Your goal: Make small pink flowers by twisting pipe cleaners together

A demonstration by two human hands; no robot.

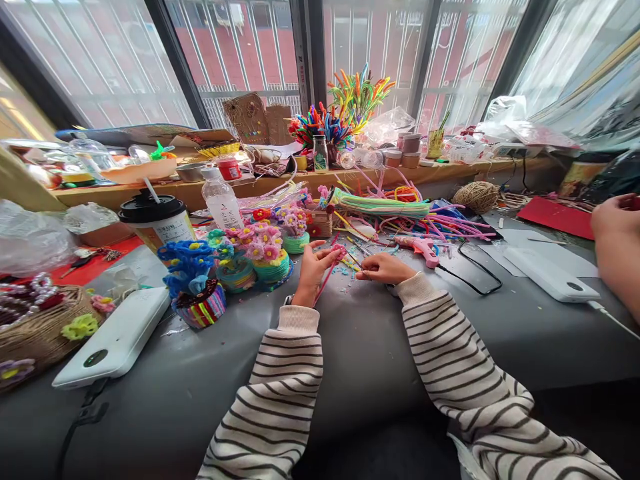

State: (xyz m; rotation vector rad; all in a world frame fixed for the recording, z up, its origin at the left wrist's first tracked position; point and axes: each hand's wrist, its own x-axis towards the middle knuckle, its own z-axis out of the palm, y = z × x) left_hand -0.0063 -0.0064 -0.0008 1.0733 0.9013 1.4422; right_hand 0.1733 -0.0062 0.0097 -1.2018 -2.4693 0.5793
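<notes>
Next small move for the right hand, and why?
Probably ease the thin dark item in the right hand against the pink fuzzy piece: the left hand pinches that piece, and the item's far end points toward it. Whether they already touch is too small to tell.

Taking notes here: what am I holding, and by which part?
Your left hand pinches a fuzzy pink pipe cleaner near its curled top; your right hand grips a thin dark tool by its rear end.
</notes>
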